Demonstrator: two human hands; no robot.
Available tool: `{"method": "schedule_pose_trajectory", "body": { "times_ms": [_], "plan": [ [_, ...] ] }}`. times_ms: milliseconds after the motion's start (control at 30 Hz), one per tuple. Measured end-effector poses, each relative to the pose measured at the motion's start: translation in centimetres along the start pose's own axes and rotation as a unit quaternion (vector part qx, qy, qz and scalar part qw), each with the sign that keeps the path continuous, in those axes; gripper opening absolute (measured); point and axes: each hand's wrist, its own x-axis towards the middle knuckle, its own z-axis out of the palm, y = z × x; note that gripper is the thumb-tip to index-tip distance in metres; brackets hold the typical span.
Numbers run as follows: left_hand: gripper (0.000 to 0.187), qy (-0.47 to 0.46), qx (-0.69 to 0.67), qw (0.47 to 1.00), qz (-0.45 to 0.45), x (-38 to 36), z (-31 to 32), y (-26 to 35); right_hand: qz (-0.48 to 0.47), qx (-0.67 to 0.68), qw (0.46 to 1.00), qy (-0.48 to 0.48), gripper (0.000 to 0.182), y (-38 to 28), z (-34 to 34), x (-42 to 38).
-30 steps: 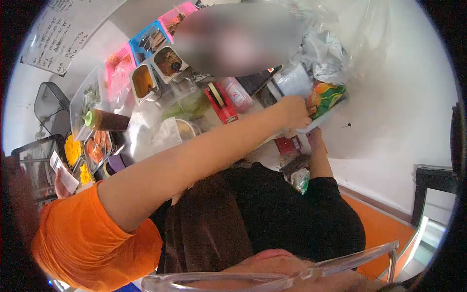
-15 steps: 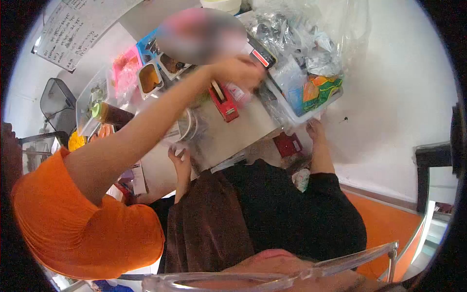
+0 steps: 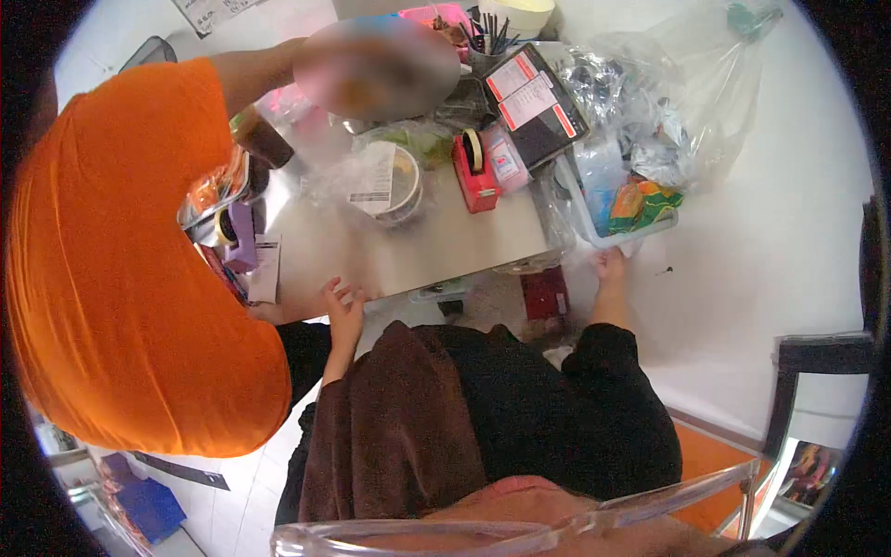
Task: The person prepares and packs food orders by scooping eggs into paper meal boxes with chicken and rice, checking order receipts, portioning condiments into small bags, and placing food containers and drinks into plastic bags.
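My left hand [image 3: 345, 314] is at the table's [image 3: 418, 260] near edge, fingers apart and holding nothing. My right hand [image 3: 610, 267] is at the near corner of a white tray [image 3: 594, 227], fingers closed; a small white bit shows beside them, but what they grip is hidden. Clear plastic wrapping and a green-and-orange packet [image 3: 640, 206] lie in the tray. A round tub [image 3: 404, 190] with a printed label sits on the table, wrapped in clear plastic. Right of it stands a red tape dispenser [image 3: 477, 176].
A co-worker in an orange shirt [image 3: 139, 260] leans over the table's left side. A purple tape dispenser [image 3: 241, 237] and paper slip [image 3: 265, 269] lie near them. A black device with labels [image 3: 548, 130] and a cup of pens [image 3: 484, 58] are at the back.
My view has shifted. The co-worker's arm, which reached across the table towards the black device, has drawn back left, uncovering the tub. My hands keep about the same places.
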Motion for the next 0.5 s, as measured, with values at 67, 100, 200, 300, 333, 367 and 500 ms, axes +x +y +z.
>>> {"method": "schedule_pose_trajectory", "body": {
  "times_ms": [67, 100, 200, 300, 333, 367, 500],
  "plan": [
    [0.053, 0.011, -0.027, 0.999, -0.034, -0.4, -0.5, 0.8, 0.053, 0.028, 0.998, -0.028, 0.012, -0.4, -1.0, -0.5],
    [0.052, -0.001, -0.04, 0.999, -0.033, -0.3, -0.8, -0.3, 0.072, 0.021, 0.997, -0.029, 0.012, -0.5, -1.3, -0.3],
    [0.049, 0.006, -0.027, 1.0, -0.007, -0.5, -0.7, 1.0, 0.07, -0.033, 0.997, -0.032, 0.013, -0.1, -2.7, 1.9],
    [0.046, -0.013, -0.01, 1.0, 0.02, 0.2, -0.4, 0.7, -0.03, -0.158, 0.984, -0.074, 0.015, 2.3, -6.9, 9.6],
    [0.046, -0.026, -0.001, 0.999, 0.029, 0.4, -0.4, 0.8, 0.107, -0.024, 0.994, -0.012, 0.015, 1.0, -5.6, 7.7],
    [0.045, -0.03, -0.009, 0.999, 0.025, 0.7, -0.2, 0.7, 0.098, -0.063, 0.993, 0.01, 0.014, 0.2, -4.2, 5.4],
    [0.041, -0.037, -0.005, 0.999, 0.024, 1.7, 1.1, 1.5, -0.266, -0.515, 0.811, -0.082, 0.013, -2.1, -0.9, -3.7]
  ]
}}
